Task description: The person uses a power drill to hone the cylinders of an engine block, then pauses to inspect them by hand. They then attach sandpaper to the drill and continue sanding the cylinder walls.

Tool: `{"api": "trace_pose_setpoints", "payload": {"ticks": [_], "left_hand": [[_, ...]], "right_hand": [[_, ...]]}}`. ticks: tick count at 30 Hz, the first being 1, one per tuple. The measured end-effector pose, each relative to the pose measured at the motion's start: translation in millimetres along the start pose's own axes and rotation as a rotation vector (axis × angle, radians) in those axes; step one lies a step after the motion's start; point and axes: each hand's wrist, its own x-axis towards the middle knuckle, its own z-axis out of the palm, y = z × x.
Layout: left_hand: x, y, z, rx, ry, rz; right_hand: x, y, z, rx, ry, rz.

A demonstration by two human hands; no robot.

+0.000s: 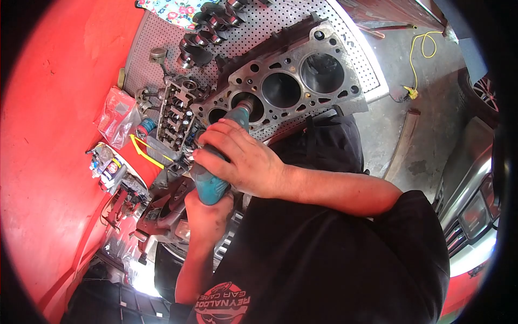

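Observation:
A teal and black power tool (212,183) points up and away from me, its tip inside a cylinder bore of the engine block (294,100). My right hand (245,159) is wrapped round the tool's body from above. Behind and below it, my left hand (209,215) grips the rear of the tool. The block lies with its flat face and several round bores showing. The far end of the tool's tip is hidden in the bore. Left of the block sits a cylinder head (177,116) with valve parts.
A perforated metal table (162,35) holds a crankshaft (202,40), a piston (157,55) and a floral cloth (175,11). Plastic bags (116,116) and bottles (110,167) stand at the left. On the floor is a yellow cord (413,65); a car (475,210) stands right.

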Motion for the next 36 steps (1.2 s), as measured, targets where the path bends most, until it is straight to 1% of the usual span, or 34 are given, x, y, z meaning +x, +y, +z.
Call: {"api": "trace_pose_setpoints", "payload": {"ticks": [3, 6, 9, 12, 18, 21, 24, 27, 30, 33, 36], "left_hand": [[10, -10, 0, 0.025, -0.026, 0.02], [15, -4, 6, 0.049, -0.028, -0.005], [24, -13, 10, 0.134, -0.011, 0.055], [31, -18, 15, 0.104, -0.011, 0.065], [43, -16, 17, 0.168, -0.031, 0.045], [50, -15, 23, 0.197, -0.016, 0.073], [56, -15, 24, 0.155, -0.045, 0.057], [63, -11, 25, 0.182, -0.047, 0.073], [63, -5, 28, 0.12, -0.054, 0.027], [64, -6, 26, 0.165, -0.055, 0.016], [63, -5, 27, 0.143, -0.039, 0.011]], "right_hand": [[-3, 7, 0, -0.015, -0.01, 0.015], [-6, 12, 2, -0.014, -0.022, 0.042], [-10, 18, 1, -0.015, -0.039, 0.06], [-12, 22, 0, -0.014, -0.046, 0.078], [-11, 33, -2, -0.026, -0.049, 0.094], [-11, 39, -3, -0.024, -0.047, 0.099], [-11, 43, -4, -0.035, -0.053, 0.119], [-9, 47, -3, -0.032, -0.046, 0.128], [-9, 52, -5, -0.02, -0.041, 0.119], [-9, 52, -4, -0.016, -0.045, 0.136], [-9, 50, -5, -0.02, -0.057, 0.157]]}}
